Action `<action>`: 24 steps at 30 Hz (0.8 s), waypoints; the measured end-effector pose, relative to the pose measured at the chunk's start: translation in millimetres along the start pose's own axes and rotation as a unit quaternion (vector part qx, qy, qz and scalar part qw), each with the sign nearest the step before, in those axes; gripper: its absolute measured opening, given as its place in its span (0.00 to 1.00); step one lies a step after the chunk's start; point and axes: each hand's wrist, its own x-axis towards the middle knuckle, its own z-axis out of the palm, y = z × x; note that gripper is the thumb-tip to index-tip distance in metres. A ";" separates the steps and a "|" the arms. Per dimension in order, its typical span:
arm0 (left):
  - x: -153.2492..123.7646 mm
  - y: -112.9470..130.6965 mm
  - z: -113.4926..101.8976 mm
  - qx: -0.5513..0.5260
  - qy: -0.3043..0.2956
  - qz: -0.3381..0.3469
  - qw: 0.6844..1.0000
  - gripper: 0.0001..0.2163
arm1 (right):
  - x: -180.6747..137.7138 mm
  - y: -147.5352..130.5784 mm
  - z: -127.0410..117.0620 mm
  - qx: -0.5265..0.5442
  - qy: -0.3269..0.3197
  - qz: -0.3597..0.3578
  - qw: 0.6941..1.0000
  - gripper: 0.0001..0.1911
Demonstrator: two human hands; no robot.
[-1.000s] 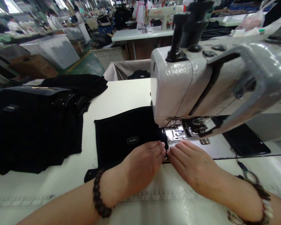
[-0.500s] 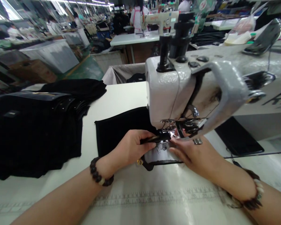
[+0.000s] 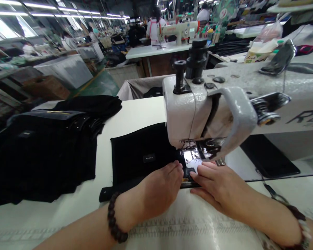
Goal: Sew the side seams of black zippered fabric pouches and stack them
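Note:
A black fabric panel [image 3: 133, 152] with a small label [image 3: 149, 158] lies on the machine bed, its right edge by the presser foot of a white sewing machine [image 3: 178, 114]. Along its near edge runs a black strip [image 3: 106, 193] with a gold-toothed zipper [image 3: 184, 180]. My left hand [image 3: 159, 189] rests palm down across panel and strip, fingers stretched out together, thumb hidden. At the strip's right end, my right hand [image 3: 216, 182] pinches the zipper between thumb and fingers, just in front of the needle area.
To the left is a stack of black fabric pieces [image 3: 47, 152]. A black phone-like slab [image 3: 270, 156] and thread snips [image 3: 275, 194] lie at the right. A ruler scale [image 3: 156, 227] marks the near table edge. Beyond, a person [image 3: 154, 29] stands behind another sewing machine [image 3: 178, 32].
The zipper strip came away from under the presser area toward me and now lies along the panel's near edge. My left hand went from pinching it to lying flat; the label came into view.

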 end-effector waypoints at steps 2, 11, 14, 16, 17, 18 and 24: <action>1.1 -3.0 1.3 0.003 -0.007 0.003 1.000 0.15 | 1.6 0.4 3.3 -0.012 0.010 0.003 1.000 0.20; 10.4 -17.0 6.5 -0.047 -0.009 -0.015 0.999 0.14 | 6.5 5.9 8.9 -0.045 0.019 0.061 0.997 0.11; 14.7 -22.1 7.4 -0.061 -0.007 -0.020 0.998 0.13 | 7.9 7.1 11.2 -0.074 0.020 0.073 0.994 0.10; 16.8 -24.9 8.5 -0.069 -0.012 -0.028 0.997 0.13 | 9.0 8.1 12.1 -0.098 0.026 0.074 0.992 0.10; 17.6 -26.1 9.1 -0.075 -0.016 -0.031 0.997 0.12 | 9.6 8.6 12.4 -0.108 0.028 0.074 0.991 0.10; 18.2 -27.1 9.7 -0.080 -0.020 -0.036 0.996 0.12 | 10.2 9.2 12.7 -0.114 0.027 0.075 0.990 0.10; 18.1 -30.3 15.5 -0.098 -0.018 -0.065 0.993 0.13 | 12.0 13.1 15.3 -0.132 0.016 0.084 0.988 0.12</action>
